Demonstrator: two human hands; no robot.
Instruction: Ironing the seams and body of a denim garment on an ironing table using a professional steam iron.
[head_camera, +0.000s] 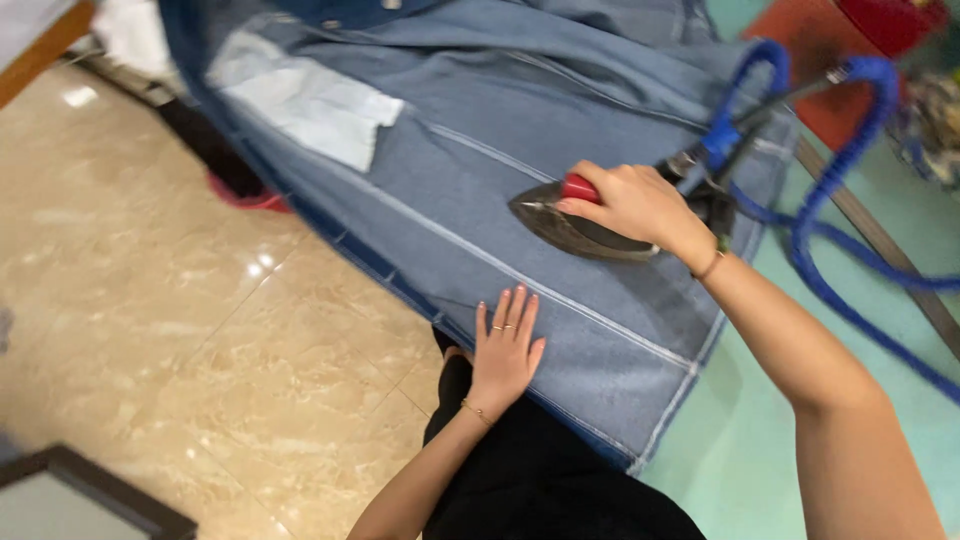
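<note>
A blue denim garment lies spread inside out over a board, with a pale pocket lining showing at the upper left. My right hand grips the red handle of a dark steam iron that rests on the denim beside a stitched seam. My left hand lies flat with fingers spread on the cloth near its front edge, just below the iron.
A blue hose loops from the iron's back across the green board cover at the right. Glossy beige floor tiles fill the left. A red object lies on the floor under the garment's edge.
</note>
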